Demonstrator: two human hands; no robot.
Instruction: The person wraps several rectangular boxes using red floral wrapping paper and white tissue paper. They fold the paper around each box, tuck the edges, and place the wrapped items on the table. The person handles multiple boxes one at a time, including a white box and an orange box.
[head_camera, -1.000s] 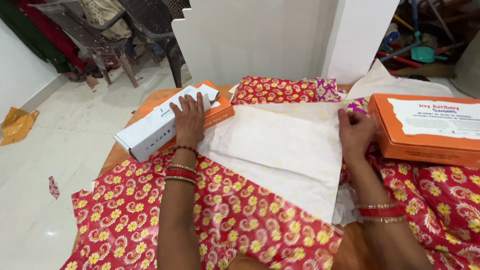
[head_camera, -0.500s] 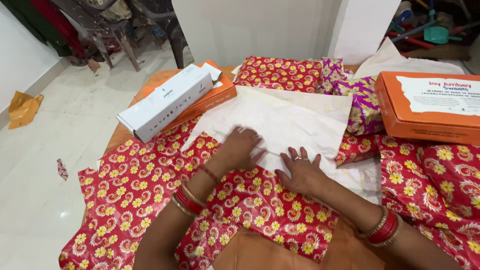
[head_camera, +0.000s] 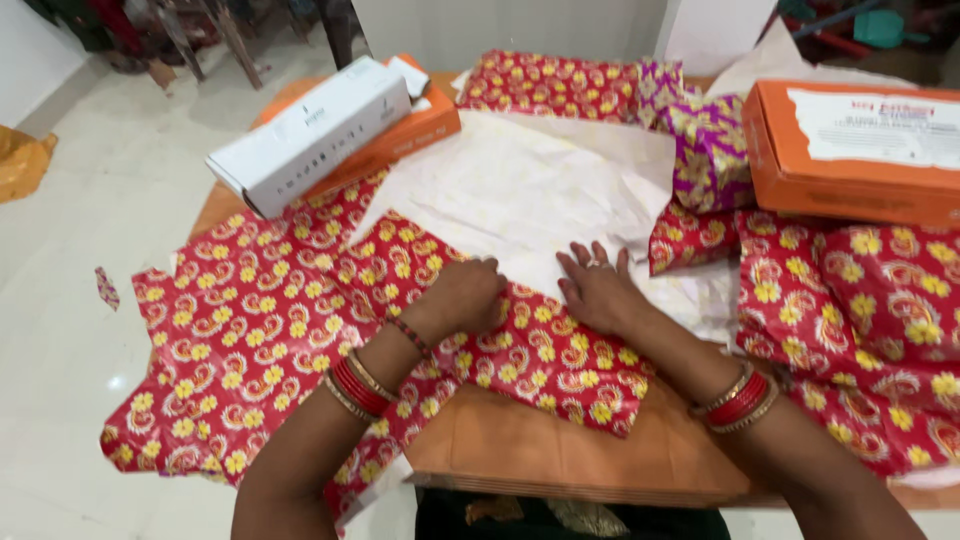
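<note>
Since the red wrapping paper (head_camera: 540, 350) with yellow flowers is lying folded over on itself near the front edge of the wooden table (head_camera: 560, 450), both hands are pressing right on that fold. The left hand (head_camera: 462, 297) is resting knuckles-up with fingers curled in, nothing gripped, just pushing down. The right hand (head_camera: 598, 290) is lying flat, fingers spread fairly wide, tips reaching onto the white underside of the sheet (head_camera: 520, 190).

I'm guessing this paper is handling light and floppy, a bit glossy so probably sliding around, and tearing or creasing easily. Pinching it at a corner or along the folded edge looks like the safest hold, with a flat palm keeping the rest from shifting.

Further out, a long white box (head_camera: 310, 130) is sitting on an orange box (head_camera: 425, 125) at the far left, a purple wrapped parcel (head_camera: 712, 150) is sitting just beyond the sheet, and a big orange carton (head_camera: 850, 150) is lying on the right.
</note>
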